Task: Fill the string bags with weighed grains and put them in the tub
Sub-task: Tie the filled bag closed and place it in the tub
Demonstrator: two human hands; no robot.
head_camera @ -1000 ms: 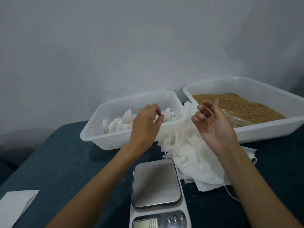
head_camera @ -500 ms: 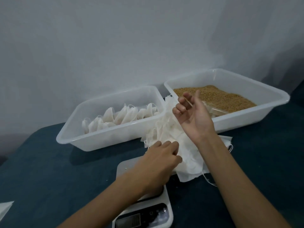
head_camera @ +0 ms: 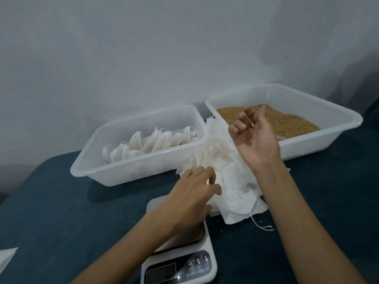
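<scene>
A heap of empty white string bags (head_camera: 227, 171) lies on the dark cloth between two white tubs. My left hand (head_camera: 194, 195) reaches over the scale into the heap's near left edge and pinches a bag between thumb and fingertips. Palm up, my right hand (head_camera: 254, 140) hovers above the heap in front of the right tub, its fingers loosely curled and holding nothing. The left tub (head_camera: 86, 171) holds several filled bags (head_camera: 149, 144) standing in a row. Brown grains (head_camera: 287, 121) fill the right tub (head_camera: 348, 121).
A white kitchen scale (head_camera: 180, 265) sits at the near centre, its plate mostly covered by my left forearm. A white sheet (head_camera: 6, 257) shows at the lower left edge. A plain wall rises right behind the tubs. Loose strings (head_camera: 264, 226) trail from the heap.
My left hand came down from the left tub, crossed the scale and took hold at the edge of the bag heap. The right hand stayed raised, palm up.
</scene>
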